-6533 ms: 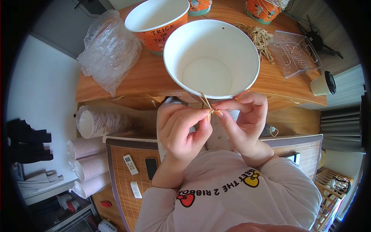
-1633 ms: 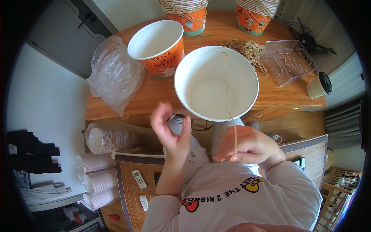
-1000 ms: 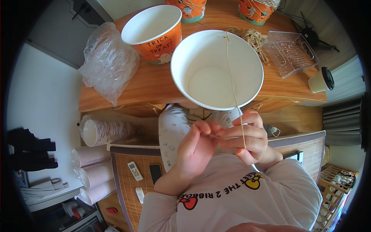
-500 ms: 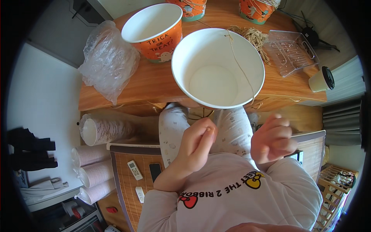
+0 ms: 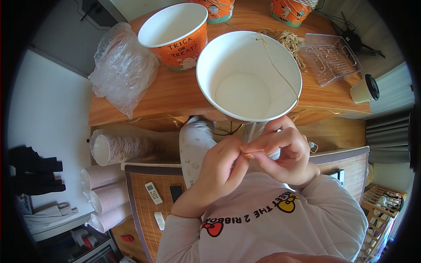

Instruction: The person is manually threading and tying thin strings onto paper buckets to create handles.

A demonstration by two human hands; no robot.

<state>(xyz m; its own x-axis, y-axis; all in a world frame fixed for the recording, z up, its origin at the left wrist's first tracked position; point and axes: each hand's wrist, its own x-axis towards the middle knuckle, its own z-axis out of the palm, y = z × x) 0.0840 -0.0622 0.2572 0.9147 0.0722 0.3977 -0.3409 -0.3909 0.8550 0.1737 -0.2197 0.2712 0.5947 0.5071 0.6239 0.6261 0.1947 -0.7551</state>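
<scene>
A large white-lined paper bucket (image 5: 249,94) stands tilted at the table's front edge, its mouth toward me. A thin cord (image 5: 280,72) passes through its far rim and trails across the inside to the near right rim. Just below the bucket, my left hand (image 5: 223,164) and my right hand (image 5: 283,149) meet with their fingertips together. Both are closed in a pinch; what they hold, if anything, is too small to make out. Behind, an orange patterned paper bucket (image 5: 186,46) stands upright at the left.
Left on the table lies a crumpled clear plastic bag (image 5: 123,65). A bundle of cords (image 5: 289,41), a clear plastic tray (image 5: 331,59) and a lidded cup (image 5: 365,90) are at the right. Stacked paper buckets (image 5: 118,147) lie low at left, near a remote (image 5: 153,193) and phone (image 5: 176,193).
My right hand has moved left and up to meet my left hand at the fingertips. The bucket has shifted very slightly, and the cord's lower end now lies along its right rim.
</scene>
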